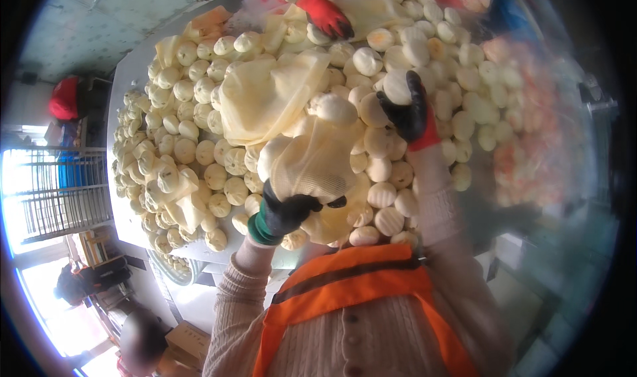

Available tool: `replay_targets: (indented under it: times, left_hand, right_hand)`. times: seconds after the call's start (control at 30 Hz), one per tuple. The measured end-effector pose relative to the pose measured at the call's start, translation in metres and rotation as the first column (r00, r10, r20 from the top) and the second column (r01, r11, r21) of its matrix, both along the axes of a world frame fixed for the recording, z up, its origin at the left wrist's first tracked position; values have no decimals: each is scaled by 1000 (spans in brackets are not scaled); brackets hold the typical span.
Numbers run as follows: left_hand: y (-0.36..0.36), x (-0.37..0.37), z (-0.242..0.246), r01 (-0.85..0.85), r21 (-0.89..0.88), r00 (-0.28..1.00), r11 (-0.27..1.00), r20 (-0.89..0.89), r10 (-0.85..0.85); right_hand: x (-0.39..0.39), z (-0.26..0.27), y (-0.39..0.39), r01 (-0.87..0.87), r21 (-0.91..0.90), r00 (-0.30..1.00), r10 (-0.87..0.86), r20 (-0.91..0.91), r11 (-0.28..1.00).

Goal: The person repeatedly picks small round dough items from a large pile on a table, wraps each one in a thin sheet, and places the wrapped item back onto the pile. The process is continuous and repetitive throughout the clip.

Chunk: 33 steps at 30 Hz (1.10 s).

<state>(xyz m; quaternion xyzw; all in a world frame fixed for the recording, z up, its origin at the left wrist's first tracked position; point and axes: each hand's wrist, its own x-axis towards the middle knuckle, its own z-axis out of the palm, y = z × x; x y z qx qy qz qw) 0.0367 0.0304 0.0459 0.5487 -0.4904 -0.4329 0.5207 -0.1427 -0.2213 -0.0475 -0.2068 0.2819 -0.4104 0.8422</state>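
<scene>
Many pale, round, flattened pieces, which look like steamed buns, lie heaped over a grey table (130, 73). My left hand (287, 211), in a black glove with a green cuff, grips a cream cloth (313, 163) near the table's front edge; white round pieces show beside the cloth. My right hand (409, 109), in a black and red glove, is closed around a whitish round piece (396, 87) over the heap. Another cream cloth (268, 95) lies crumpled on the pile between them, and a smaller cloth (186, 200) lies at the left.
Across the table, a co-worker's red-gloved hand (326, 16) rests by more cream cloth (366, 13). Reddish plastic bags (530, 163) lie at the right. Below the front edge is a pale round basket (174, 267). Metal racks (64, 193) and a cardboard box (188, 344) stand at the left.
</scene>
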Motion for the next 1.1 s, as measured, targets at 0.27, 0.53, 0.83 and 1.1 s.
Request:
replay_targets:
  times: [0.27,0.53,0.83,1.1]
  left_hand:
    - [-2,-1,-10,124,106,982,987,-156,-107]
    - [41,-9,-20,144,341,982,929,65,-176]
    - [35,-22,-45,-56,289,644,956,-721,256]
    - [21,-27,-51,-33,45,952,998,306,18]
  right_hand:
    - [-19,29,85,-563,-102,776,482,-407,820]
    - [34,45,95,-586,-93,650,398,-647,805]
    - [24,75,153,-712,-654,698,-355,-622,-255]
    - [-4,77,144,-456,-886,777,-446,-444,85]
